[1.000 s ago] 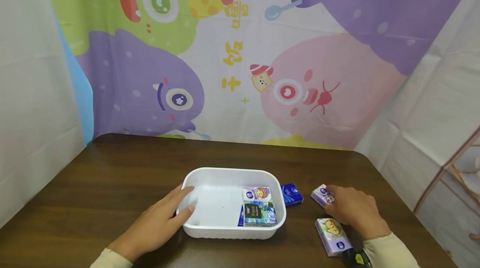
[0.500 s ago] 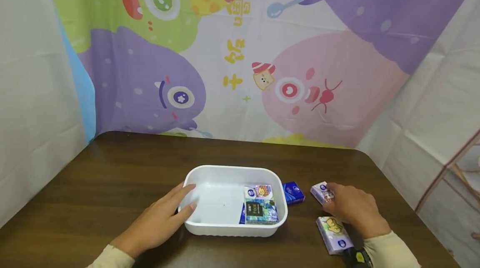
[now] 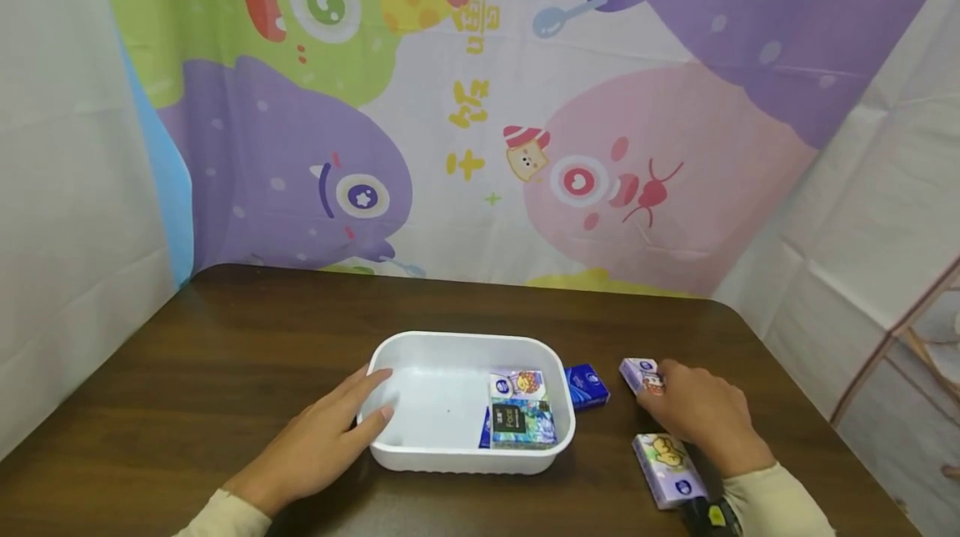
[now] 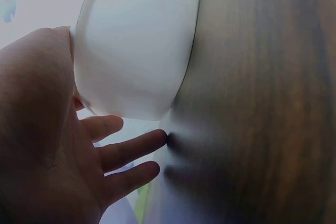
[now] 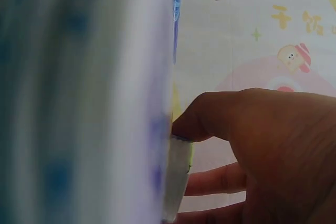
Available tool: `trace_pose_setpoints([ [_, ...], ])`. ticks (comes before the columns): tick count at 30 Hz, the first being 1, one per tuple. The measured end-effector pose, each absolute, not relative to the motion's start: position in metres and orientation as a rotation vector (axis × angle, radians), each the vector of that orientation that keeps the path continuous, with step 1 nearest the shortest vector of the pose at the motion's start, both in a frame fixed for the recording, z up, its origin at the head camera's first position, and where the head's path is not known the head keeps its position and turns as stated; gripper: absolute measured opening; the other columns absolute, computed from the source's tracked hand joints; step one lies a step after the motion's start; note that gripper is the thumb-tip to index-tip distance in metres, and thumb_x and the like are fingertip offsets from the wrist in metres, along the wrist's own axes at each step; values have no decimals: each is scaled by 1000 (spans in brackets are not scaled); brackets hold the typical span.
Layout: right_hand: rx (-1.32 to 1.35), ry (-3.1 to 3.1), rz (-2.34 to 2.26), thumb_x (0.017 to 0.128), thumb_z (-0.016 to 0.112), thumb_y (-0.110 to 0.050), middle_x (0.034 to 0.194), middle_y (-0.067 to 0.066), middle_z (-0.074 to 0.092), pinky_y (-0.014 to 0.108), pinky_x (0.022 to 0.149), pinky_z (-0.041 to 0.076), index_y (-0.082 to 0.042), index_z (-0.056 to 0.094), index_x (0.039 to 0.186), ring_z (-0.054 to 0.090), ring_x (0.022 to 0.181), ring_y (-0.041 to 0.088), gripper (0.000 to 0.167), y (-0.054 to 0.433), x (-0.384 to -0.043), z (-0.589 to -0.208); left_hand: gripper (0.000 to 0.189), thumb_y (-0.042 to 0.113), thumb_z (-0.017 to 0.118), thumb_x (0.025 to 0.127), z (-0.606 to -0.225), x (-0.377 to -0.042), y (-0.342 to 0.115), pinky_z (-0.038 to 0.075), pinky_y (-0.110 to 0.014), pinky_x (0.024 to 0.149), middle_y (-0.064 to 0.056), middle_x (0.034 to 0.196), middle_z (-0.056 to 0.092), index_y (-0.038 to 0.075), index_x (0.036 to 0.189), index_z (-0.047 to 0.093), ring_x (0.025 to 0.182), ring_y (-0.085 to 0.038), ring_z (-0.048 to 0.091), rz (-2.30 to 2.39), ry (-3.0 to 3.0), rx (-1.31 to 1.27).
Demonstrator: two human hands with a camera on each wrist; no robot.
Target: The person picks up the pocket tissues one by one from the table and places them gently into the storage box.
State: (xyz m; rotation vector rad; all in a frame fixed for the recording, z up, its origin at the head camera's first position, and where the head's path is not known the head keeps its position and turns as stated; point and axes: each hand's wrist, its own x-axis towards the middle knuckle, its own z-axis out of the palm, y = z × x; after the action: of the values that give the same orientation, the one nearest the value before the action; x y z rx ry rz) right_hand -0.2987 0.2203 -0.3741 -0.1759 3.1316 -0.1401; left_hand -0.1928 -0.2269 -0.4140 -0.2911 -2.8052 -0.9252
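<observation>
A white plastic basin point(image 3: 420, 460) stands mid-table. My left hand point(image 3: 318, 437) rests on its left end, thumb and index finger over the rim; the left wrist view has other fingers point(image 4: 134, 148) spread fairly straight beside the wall. Inside, at the right, lie a purple-white tissue pack point(image 3: 517, 384), a blue-green tissue pack point(image 3: 525, 424) and a partly covered blue one point(image 3: 484, 429). My right hand point(image 3: 705, 416) pinches a small lilac tissue pack point(image 3: 639, 372) between thumb and fingers, low at the table. The right wrist view shows this pack's pale side point(image 5: 178, 174).
A blue tissue pack point(image 3: 587, 385) lies against the basin's right side. Nearer me, by my right wrist, is a lilac pack with a yellow cartoon point(image 3: 667, 470). A cartoon-printed curtain point(image 3: 465, 253) hangs behind the brown table point(image 3: 300, 312).
The lilac pack in my right hand has shifted slightly away from me and turned a little. My left hand and the basin keep their places.
</observation>
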Motion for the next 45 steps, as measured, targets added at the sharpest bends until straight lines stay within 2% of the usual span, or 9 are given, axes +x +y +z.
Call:
trace_pose_setpoints([
  [11,-161,3183,-170,89,60,-46,99,21,68,52,57,46,-4,64,125,61,75,34,55,214,-298,-373,57,52,50,103,-413,-193,-227,39,-62,103,-12,157,38,20,150,49,136,-37,44,-943,-2789,-310],
  [22,-152,3192,-166,90,60,-46,96,19,68,52,57,45,-5,67,121,60,73,33,52,210,-297,-372,56,50,51,103,-414,-192,-228,40,-61,103,-12,157,38,20,150,49,136,-35,44,-953,-2782,-319],
  [33,-146,3213,-209,93,56,-47,99,20,69,51,57,46,-5,66,124,59,71,31,54,209,-297,-371,55,48,52,103,-414,-194,-226,40,-62,103,-11,157,39,20,150,49,136,-36,45,-946,-2776,-322],
  [45,-155,3204,-255,94,55,-49,105,20,70,53,60,48,-6,69,118,62,75,30,51,205,-295,-368,57,51,50,103,-414,-193,-226,40,-61,103,-12,157,39,19,149,50,136,-36,45,-958,-2769,-332],
])
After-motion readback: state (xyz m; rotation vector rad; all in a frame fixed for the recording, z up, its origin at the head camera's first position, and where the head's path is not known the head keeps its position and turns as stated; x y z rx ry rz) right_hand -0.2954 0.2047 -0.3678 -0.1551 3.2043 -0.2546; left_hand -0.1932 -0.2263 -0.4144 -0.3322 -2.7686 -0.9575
